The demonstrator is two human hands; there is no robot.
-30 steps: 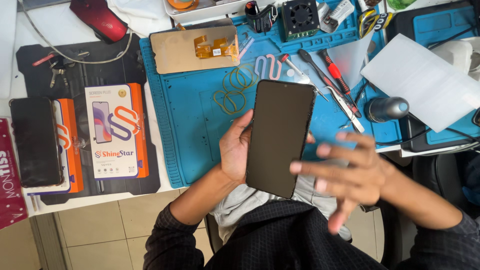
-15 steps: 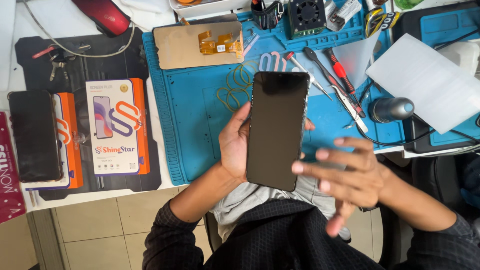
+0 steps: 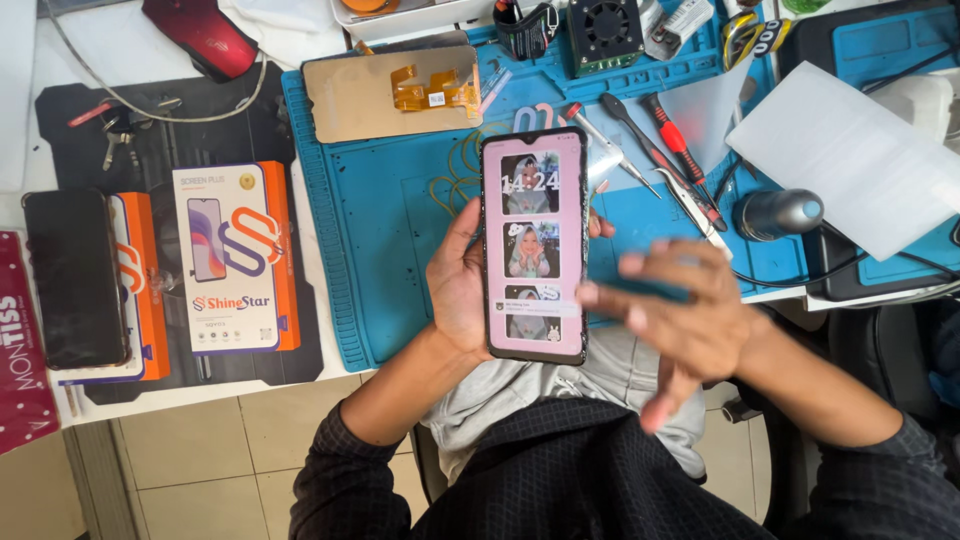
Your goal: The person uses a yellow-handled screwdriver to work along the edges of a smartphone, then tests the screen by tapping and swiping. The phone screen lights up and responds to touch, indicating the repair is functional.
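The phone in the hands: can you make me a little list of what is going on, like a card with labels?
Held thing: black-framed smartphone with a lit pink screen, upright
Left hand: grips the phone's left edge from behind
Right hand: blurred, fingers spread beside the phone's right edge; contact cannot be told
Under the phone: blue rubber work mat
On the mat: red-handled screwdriver, metal tweezers, tan flat panel
Far left: white and orange boxes, dark phone

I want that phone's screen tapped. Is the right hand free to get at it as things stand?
Probably yes: the right hand holds nothing and hovers beside the lit phone, which the left hand grips by its edges, leaving the screen uncovered.
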